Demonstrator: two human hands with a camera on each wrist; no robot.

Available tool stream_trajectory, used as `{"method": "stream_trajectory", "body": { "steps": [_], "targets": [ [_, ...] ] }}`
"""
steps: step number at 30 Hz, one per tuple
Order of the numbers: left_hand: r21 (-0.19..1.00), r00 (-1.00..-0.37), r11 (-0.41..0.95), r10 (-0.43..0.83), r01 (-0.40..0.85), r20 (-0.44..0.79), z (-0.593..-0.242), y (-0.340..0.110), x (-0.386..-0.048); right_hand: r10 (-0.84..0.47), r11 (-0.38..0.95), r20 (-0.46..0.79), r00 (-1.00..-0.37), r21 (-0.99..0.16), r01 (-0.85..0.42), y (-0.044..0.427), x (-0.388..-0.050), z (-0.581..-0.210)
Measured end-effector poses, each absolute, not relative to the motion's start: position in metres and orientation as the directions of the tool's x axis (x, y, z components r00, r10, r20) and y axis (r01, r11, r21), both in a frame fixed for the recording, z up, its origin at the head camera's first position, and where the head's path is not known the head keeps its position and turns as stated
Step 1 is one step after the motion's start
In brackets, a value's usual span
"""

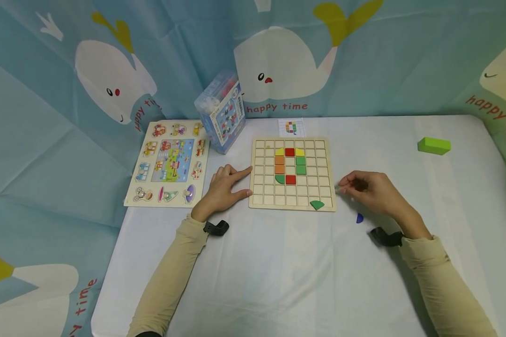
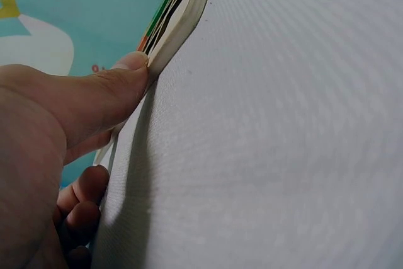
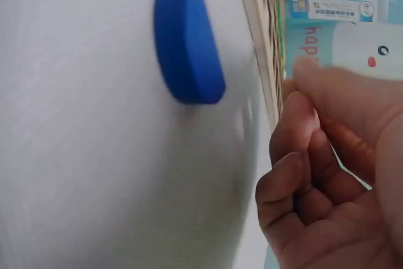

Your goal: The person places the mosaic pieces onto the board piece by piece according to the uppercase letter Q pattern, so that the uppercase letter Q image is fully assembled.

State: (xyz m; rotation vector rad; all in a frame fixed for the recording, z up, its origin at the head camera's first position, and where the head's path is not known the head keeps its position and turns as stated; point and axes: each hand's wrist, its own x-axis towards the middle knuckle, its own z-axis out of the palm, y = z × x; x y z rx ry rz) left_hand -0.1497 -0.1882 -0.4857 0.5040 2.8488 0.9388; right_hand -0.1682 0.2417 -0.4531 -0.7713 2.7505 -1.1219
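A wooden grid board [image 1: 270, 200] lies mid-table, bearing a ring of red, orange, yellow and green pieces. The thumb and index finger of my left hand [image 1: 223, 191] stretch out to touch its left edge. Beside its right edge, my right hand [image 1: 373, 189] has thumb and index finger brought together; a tiny pale spot shows at the tips, too small to identify. A loose green quarter-circle piece [image 1: 317, 205] lies askew on the board's lower right. Below the right hand a blue half-circle piece [image 1: 360, 218] rests on the table, large in the right wrist view [image 3: 189, 39].
A picture card [image 1: 291, 127] lies behind the board. At left are a vehicle puzzle board [image 1: 130, 199] and a clear box [image 1: 223, 112] of parts. A green block [image 1: 434, 146] sits at far right. Printed curtains [image 1: 362, 84] border the table.
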Motion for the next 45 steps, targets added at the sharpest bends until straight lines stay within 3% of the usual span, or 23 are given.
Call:
{"method": "stream_trajectory", "body": {
  "steps": [9, 20, 25, 33, 45],
  "targets": [
    [0.604, -0.944, 0.748, 0.329, 0.276, 0.024, -0.484, -0.189, -0.149, -0.553, 0.563, 0.053, -0.831, -0.711, -0.42, 0.225, -0.161, -0.451],
    [0.605, -0.945, 0.751, 0.327, 0.264, 0.007, -0.482, -0.188, -0.149, -0.66, 0.502, 0.174, -0.731, -0.622, -0.601, 0.196, -0.151, -0.454],
    [0.601, -0.944, 0.752, 0.329, 0.269, 0.011, -0.482, -0.188, -0.15, -0.659, 0.529, 0.142, -0.739, -0.612, -0.589, 0.191, -0.15, -0.452],
    [0.604, -0.947, 0.755, 0.321, 0.256, 0.001, -0.484, -0.188, -0.15, -0.653, 0.533, 0.037, -0.756, -0.688, -0.493, 0.189, -0.148, -0.446],
    [0.61, -0.945, 0.747, 0.326, 0.263, 0.009, -0.484, -0.187, -0.148, -0.558, 0.471, 0.112, -0.822, -0.773, -0.425, 0.206, -0.153, -0.447]
  ]
}}
